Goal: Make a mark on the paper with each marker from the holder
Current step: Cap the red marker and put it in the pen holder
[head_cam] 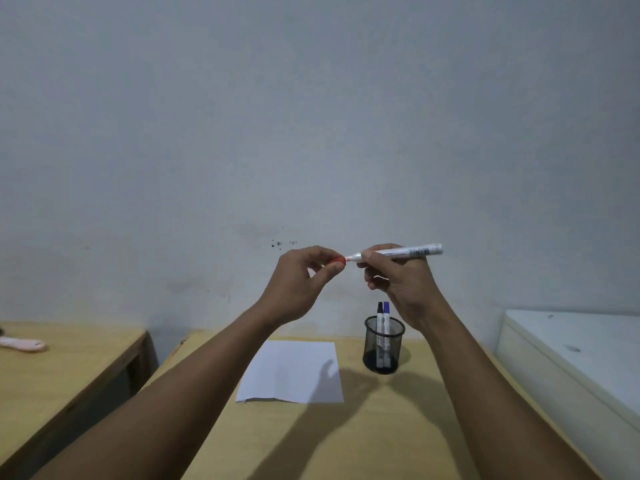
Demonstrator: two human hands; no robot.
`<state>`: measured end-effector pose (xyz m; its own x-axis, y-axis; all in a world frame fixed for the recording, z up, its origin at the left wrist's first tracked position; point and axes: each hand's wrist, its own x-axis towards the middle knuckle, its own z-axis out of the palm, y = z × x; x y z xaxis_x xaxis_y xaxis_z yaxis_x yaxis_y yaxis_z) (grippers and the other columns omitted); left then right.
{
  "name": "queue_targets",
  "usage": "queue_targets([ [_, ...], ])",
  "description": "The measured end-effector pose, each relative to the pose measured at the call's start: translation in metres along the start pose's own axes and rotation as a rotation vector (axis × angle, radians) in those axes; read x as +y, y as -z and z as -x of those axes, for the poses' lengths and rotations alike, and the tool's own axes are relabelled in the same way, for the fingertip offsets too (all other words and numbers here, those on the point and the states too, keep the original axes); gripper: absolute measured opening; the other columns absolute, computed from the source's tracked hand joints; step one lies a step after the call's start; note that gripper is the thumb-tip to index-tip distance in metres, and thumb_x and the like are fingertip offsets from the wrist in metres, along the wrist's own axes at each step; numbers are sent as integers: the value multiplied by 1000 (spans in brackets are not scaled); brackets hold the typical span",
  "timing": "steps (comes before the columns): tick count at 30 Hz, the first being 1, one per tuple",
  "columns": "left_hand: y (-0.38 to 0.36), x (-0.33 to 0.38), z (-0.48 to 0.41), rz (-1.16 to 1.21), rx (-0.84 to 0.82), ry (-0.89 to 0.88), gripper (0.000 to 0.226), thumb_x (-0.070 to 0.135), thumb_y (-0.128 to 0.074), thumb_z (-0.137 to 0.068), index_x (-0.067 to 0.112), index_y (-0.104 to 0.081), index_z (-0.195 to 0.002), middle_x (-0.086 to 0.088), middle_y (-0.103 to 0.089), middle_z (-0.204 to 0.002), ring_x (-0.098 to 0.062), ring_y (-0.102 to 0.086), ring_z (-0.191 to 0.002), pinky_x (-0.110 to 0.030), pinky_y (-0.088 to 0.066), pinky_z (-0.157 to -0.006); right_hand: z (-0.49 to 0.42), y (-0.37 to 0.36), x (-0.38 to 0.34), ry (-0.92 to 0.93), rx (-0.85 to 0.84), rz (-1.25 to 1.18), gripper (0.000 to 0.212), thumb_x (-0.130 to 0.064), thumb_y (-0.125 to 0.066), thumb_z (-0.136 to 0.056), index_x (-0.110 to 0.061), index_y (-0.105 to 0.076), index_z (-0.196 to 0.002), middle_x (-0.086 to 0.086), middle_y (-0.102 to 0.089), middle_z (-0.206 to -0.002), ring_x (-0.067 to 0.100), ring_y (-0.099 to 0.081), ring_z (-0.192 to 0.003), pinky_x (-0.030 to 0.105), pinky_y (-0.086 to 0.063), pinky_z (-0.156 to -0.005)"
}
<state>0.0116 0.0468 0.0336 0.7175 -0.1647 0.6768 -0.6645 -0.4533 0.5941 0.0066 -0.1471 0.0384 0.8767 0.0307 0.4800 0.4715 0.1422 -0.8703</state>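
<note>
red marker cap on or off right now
Off. The left hand pinches the red cap just clear of the tip of the marker held by the right hand.

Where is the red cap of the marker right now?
The red cap is up in the air at the middle of the head view, pinched in the left hand, just left of the marker held by the right hand.

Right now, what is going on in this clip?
A person holds a white marker level in the right hand, above the desk. The left hand pinches its red cap at the tip; I cannot tell if it is going off or on. Two more markers, black and blue, stand in the mesh holder. The paper beside it looks unmarked.
</note>
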Motion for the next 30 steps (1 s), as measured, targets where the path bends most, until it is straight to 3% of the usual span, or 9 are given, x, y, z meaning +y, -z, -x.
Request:
queue_targets([
  [3,-5,22,-2,-17,-17,-40,15,29,-69,-92,23,-77,-103,14,-74,-91,-7,-68,-88,-19,-50,-74,8,8,-15,25,-20,31,8,-6,-71,-92,-4,-75,-85,11,-71,-79,20,-59,-63,30,-48,-58],
  [10,-13,45,-5,-99,-2,-165,13,23,-77,-85,16,-79,-96,7,-75,-81,1,-63,-76,-2,-43,-68,20,17,-19,-59,46,-7,20,-20,-72,-95,-2,-77,-89,5,-72,-75,14,-60,-65,31,-49,-68],
  [15,-18,37,-3,-285,54,-326,15,21,-80,-83,12,-78,-95,-3,-73,-81,-9,-57,-69,-25,-49,-67,22,8,-11,-151,143,-60,27,-28,-73,-93,-1,-77,-92,6,-67,-76,13,-57,-65,31,-46,-66],
  [19,-13,33,-10,-362,-25,-250,15,30,-73,-88,19,-77,-98,7,-73,-82,-12,-60,-73,-33,-51,-69,25,1,-2,-282,261,-66,30,-39,-82,-84,-10,-78,-92,3,-67,-79,15,-61,-66,30,-44,-62],
  [22,-11,28,-21,-293,-80,-94,13,33,-72,-88,24,-77,-97,17,-68,-78,-10,-62,-73,-34,-53,-69,20,8,8,-347,439,-98,66,-50,-87,-74,-15,-61,-124,2,-64,-101,19,-65,-88,35,-48,-71],
  [24,-12,24,-30,-235,-93,-19,11,33,-75,-86,25,-78,-93,17,-70,-78,-6,-64,-74,-32,-53,-68,17,17,15,-265,539,50,82,-50,-85,-77,-24,-45,-142,3,-56,-123,21,-59,-108,38,-47,-90],
  [26,-15,21,-37,-180,-86,24,12,32,-78,-84,22,-78,-90,14,-72,-78,-3,-66,-76,-25,-50,-66,18,26,18,-117,507,371,61,-46,-81,-83,-35,-53,-135,-5,-51,-130,17,-55,-115,45,-42,-106],
  [28,-22,18,-43,-107,-99,51,15,30,-80,-82,17,-79,-89,8,-75,-80,-4,-69,-77,-21,-50,-68,17,34,17,-52,372,658,32,-44,-77,-87,-42,-64,-116,-15,-59,-122,12,-57,-113,47,-35,-108],
  [30,-33,15,-49,-63,-125,82,19,29,-81,-81,13,-79,-92,4,-76,-84,-7,-71,-82,-25,-55,-75,14,41,17,-57,240,824,24,-45,-75,-88,-40,-70,-111,-19,-67,-114,7,-59,-109,42,-30,-101],
])
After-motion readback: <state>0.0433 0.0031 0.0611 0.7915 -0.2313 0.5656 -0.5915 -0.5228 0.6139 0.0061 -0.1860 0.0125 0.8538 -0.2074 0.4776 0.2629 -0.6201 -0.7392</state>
